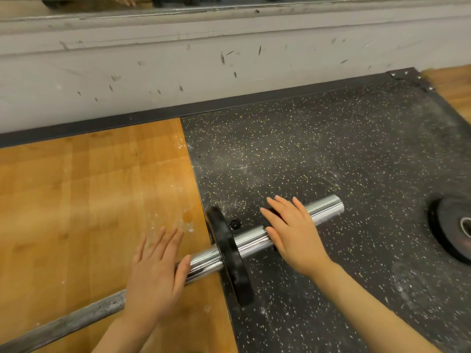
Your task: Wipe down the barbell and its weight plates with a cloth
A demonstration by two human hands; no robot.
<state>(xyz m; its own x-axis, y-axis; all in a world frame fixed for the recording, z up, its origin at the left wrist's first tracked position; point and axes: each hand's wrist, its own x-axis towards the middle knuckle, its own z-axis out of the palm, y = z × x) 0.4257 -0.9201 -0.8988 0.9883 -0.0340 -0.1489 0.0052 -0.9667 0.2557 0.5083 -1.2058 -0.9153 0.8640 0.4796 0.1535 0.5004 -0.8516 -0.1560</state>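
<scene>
A barbell lies on the floor, its shiny chrome sleeve point(323, 206) running up to the right and its dull, chalky shaft point(76, 319) down to the left. One small black weight plate point(230, 253) sits upright on the sleeve. My left hand point(155, 268) rests on the bar just left of the plate, fingers straight. My right hand point(293, 230) lies flat over the sleeve to the right of the plate, fingers spread, with something dark partly hidden beneath it. No cloth is visible.
Another black weight plate point(451, 233) lies flat on the speckled rubber mat point(318, 154) at the right edge. A wooden platform point(89, 187) with chalk dust is to the left. A scuffed white wall point(178, 64) runs across the back.
</scene>
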